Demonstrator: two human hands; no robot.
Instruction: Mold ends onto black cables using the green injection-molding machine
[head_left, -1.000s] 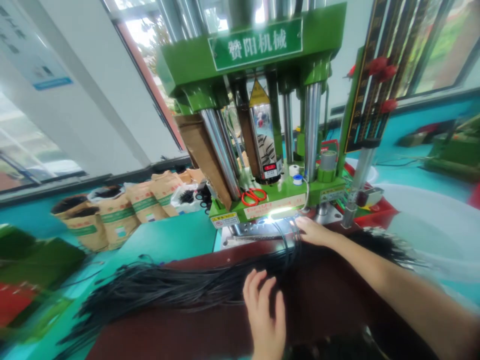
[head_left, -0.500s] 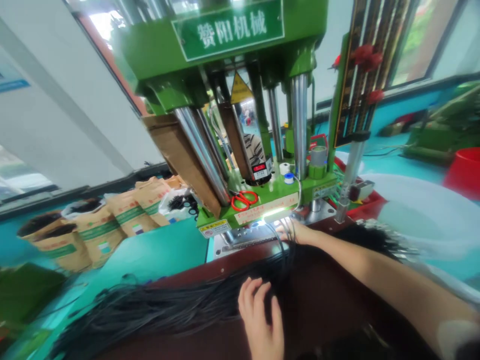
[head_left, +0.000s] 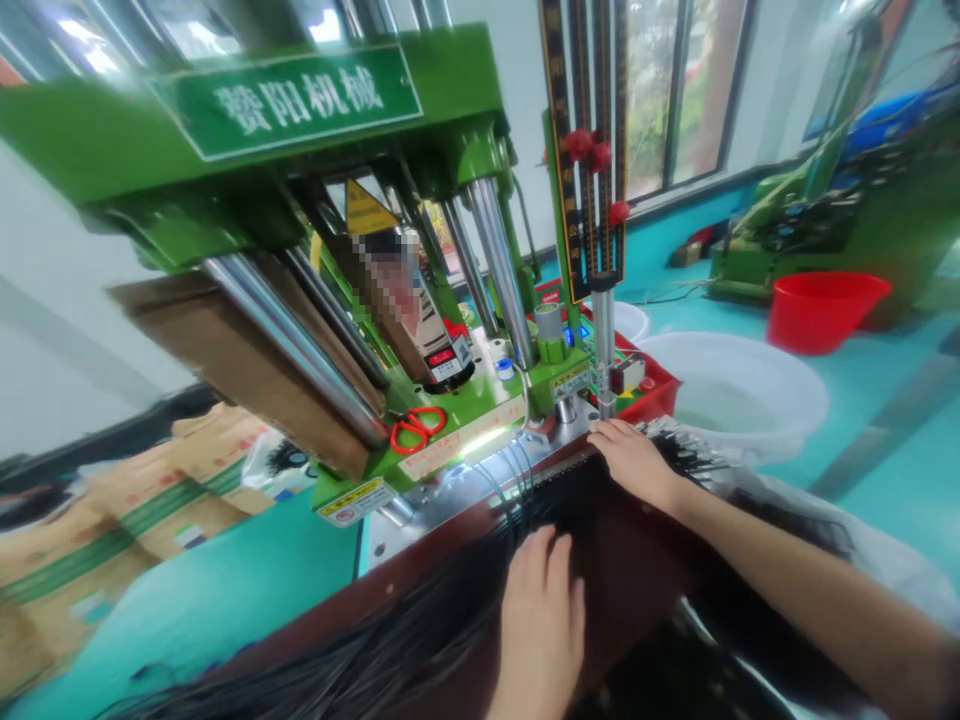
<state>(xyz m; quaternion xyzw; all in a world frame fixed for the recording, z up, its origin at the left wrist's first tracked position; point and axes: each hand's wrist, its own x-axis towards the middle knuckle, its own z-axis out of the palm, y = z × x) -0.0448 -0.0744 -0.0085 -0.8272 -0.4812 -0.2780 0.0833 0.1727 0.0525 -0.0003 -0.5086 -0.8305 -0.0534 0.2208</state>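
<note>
A green press (head_left: 495, 400) stands over a metal plate (head_left: 435, 510), and several thin dark cables (head_left: 517, 475) run from its lit front edge. My left hand (head_left: 540, 600) rests at the near end of these cables, fingers slightly bent and apart, beside a long bundle of black cables (head_left: 375, 640). Further right, my right hand (head_left: 630, 460) lies palm down with fingers spread, at the plate's right end near the black cables with silvery ends (head_left: 682, 450). Nothing shows held in either hand.
Red-handled scissors (head_left: 417, 430) lie on the press. A red tray (head_left: 660, 395) and a white tub (head_left: 742, 390) are at the right, with a red bucket (head_left: 825, 310) behind. Brown paper bags (head_left: 157, 500) stand at the left. A brown tabletop (head_left: 465, 540) borders the plate.
The view has swung to the right. My right hand has left the cables under the press and moved right toward the silvery-ended cables. My left hand is closer to the thin cables.
</note>
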